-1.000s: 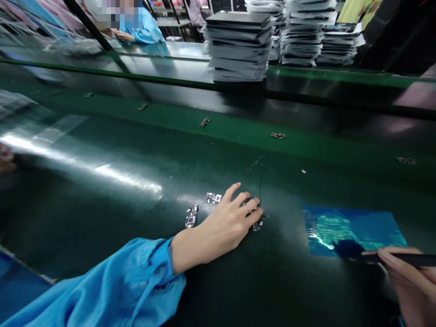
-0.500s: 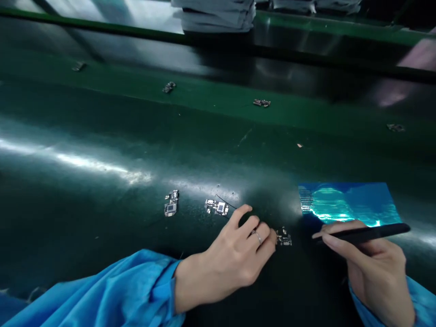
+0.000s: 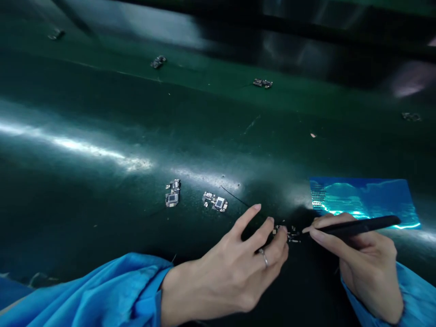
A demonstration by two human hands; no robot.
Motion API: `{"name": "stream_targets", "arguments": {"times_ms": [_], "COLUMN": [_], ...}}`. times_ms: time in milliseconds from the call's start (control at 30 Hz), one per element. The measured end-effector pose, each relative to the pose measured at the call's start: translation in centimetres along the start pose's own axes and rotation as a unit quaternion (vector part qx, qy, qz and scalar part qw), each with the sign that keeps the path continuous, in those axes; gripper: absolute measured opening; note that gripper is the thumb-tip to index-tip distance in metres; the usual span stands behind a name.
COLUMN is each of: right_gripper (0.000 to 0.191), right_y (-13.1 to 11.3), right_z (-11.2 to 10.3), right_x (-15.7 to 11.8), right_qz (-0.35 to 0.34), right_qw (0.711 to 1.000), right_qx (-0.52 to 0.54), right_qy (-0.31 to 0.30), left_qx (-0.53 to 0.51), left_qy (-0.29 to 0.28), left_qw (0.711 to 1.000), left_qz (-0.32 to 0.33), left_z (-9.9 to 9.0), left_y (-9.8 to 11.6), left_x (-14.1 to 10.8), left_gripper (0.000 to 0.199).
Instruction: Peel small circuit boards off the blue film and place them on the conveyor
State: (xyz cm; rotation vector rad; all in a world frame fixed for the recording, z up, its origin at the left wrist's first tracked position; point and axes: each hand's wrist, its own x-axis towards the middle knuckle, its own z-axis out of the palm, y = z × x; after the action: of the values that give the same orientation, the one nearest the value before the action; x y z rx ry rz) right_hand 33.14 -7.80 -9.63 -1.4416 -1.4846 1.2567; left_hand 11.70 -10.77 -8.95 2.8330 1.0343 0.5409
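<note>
Step in hand looks like tweezer work on a small circuit board (image 3: 288, 233), which lies on the green surface (image 3: 102, 190) just left of the blue sheet (image 3: 364, 197). Left hand (image 3: 235, 268), fingers curled narrow, steadies the board's left edge. Right hand (image 3: 361, 259) pinches black tweezers (image 3: 354, 225), tips at its right edge. Two more boards (image 3: 173, 193) lie left. Next move likely needs a fine, steady tip placement.

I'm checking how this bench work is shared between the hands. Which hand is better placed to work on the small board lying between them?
Probably the right hand: it grips the black tweezers, tip at the small board. The left hand has fingertips steadying that board.
</note>
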Motion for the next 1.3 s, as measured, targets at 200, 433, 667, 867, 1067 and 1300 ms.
{"name": "stream_targets", "arguments": {"times_ms": [200,433,667,867,1067,1300], "right_gripper": [0.01,0.01,0.009,0.011,0.013,0.016], "right_y": [-0.1,-0.2,-0.4,-0.4,-0.8,-1.3], "right_z": [0.5,0.4,0.5,0.5,0.9,1.0], "right_x": [0.2,-0.1,0.0,-0.2,0.1,-0.1], "right_qz": [0.013,0.018,-0.001,-0.011,-0.009,0.021], "right_qw": [1.0,1.0,1.0,0.999,1.0,1.0], "right_qx": [0.009,-0.011,-0.021,-0.034,-0.023,-0.004], "right_qy": [-0.014,0.007,0.003,0.019,0.007,0.007], "left_qx": [0.038,0.039,0.033,0.023,0.014,0.001], "left_qy": [-0.04,-0.031,-0.028,-0.017,-0.011,-0.014], "left_qw": [0.998,0.998,0.999,0.999,1.0,1.0], "left_qz": [0.024,0.028,0.029,0.022,0.012,0.013], "left_z": [0.1,0.3,0.3,0.4,0.5,0.5], "left_y": [0.2,0.3,0.3,0.4,0.5,0.5], "left_x": [0.1,0.4,0.3,0.3,0.3,0.3], "left_gripper": [0.033,0.032,0.033,0.032,0.03,0.029]}}
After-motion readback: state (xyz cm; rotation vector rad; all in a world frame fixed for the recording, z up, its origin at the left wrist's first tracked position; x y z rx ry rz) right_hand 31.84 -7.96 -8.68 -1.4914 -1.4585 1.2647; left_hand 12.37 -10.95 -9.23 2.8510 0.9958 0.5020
